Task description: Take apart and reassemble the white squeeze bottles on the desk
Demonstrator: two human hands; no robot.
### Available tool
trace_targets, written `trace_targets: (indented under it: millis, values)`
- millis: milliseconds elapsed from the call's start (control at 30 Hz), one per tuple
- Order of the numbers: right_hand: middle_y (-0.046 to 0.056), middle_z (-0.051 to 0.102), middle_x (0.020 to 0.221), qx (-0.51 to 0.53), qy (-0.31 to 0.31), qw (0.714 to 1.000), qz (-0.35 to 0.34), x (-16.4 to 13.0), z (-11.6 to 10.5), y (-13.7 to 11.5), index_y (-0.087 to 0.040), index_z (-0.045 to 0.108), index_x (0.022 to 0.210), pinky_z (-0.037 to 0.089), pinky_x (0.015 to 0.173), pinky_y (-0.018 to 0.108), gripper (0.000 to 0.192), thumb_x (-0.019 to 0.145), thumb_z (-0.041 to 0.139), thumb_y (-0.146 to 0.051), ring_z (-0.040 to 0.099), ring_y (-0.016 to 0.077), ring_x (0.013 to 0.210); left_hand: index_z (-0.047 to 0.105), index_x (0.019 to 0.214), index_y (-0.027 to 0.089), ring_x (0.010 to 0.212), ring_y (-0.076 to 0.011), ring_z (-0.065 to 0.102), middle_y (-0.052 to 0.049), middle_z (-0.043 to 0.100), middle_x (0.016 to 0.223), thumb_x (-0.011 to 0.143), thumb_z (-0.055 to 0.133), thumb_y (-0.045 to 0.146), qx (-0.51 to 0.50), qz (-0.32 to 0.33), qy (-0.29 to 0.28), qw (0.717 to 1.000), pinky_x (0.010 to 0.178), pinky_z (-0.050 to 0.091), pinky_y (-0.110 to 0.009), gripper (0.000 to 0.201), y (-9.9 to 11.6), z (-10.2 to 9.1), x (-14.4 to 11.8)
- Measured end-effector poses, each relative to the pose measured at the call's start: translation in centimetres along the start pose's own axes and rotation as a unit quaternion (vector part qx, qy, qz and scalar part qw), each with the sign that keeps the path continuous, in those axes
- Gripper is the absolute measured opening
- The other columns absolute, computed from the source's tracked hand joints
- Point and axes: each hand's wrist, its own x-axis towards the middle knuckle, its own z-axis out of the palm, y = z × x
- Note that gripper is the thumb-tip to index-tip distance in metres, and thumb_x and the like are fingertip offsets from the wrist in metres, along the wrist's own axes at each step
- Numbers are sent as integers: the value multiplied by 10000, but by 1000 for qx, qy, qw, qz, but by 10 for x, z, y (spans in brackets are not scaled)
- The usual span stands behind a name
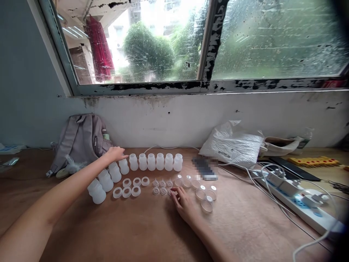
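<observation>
Nearest, a white power strip (323, 220) slants along the right side of the bench (136, 229). 6 clear caps (207, 205) sit right of the bench's middle, just beside the right hand (183, 202). Its fingers are loosely bent, thumb and fingertips close together at the nearest right of 6 small clear discs (163, 191), laid in 2 rows; whether they grip it I cannot tell. Left of these lie 6 white rings (127, 192), also in 2 rows. Farther back, white bottles (151, 162) stand upright, 6 in a straight run near the far edge, the others curving nearer on the left. The left hand (116, 154) reaches over the curve, fingers stretched toward a bottle's mouth; contact or hold is unclear. A grey backpack (83, 140) rests at the far edge, left of the bottles.
</observation>
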Motion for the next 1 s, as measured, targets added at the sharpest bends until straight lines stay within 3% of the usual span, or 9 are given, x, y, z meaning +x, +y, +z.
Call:
trace_targets:
  millis: [467,767,833,900,1000]
  values:
    - [59,573,910,-8,-1,1000,5,-1,-1,0,-210,524,900,480,668,290,225,873,332,-324,573,148,696,592,871,173,817,-284,582,-144,639,853,725,336,634,-4,14,-17,1000,673,417,-333,547,1,-7,-10]
    - [55,582,911,-10,7,1000,6,-1,1,0,-213,532,897,479,671,287,222,867,338,-317,574,146,693,573,961,165,854,-296,553,-155,613,917,710,359,640,-5,8,-14,1000,696,412,-354,578,-1,-7,-10]
    - [55,582,905,-12,9,1000,5,-1,1,0,-210,534,895,480,662,284,219,865,341,-310,573,143,680,535,1042,177,955,-297,506,-154,566,1036,740,352,602,-9,11,14,1000,735,402,-352,552,0,-11,-15]
    - [53,576,903,-12,9,1000,3,-1,1,0,-207,534,895,478,662,280,212,864,346,-300,571,140,678,506,1078,199,1026,-278,457,-127,518,1110,781,339,537,-28,33,77,996,775,388,-337,480,6,-14,-26]
    - [47,561,897,-15,1,1000,0,-1,1,-1,-206,542,867,474,652,273,203,861,354,-283,568,133,671,537,974,212,974,-228,471,-79,540,1030,823,324,445,-86,98,172,977,785,388,-313,350,29,-6,-54]
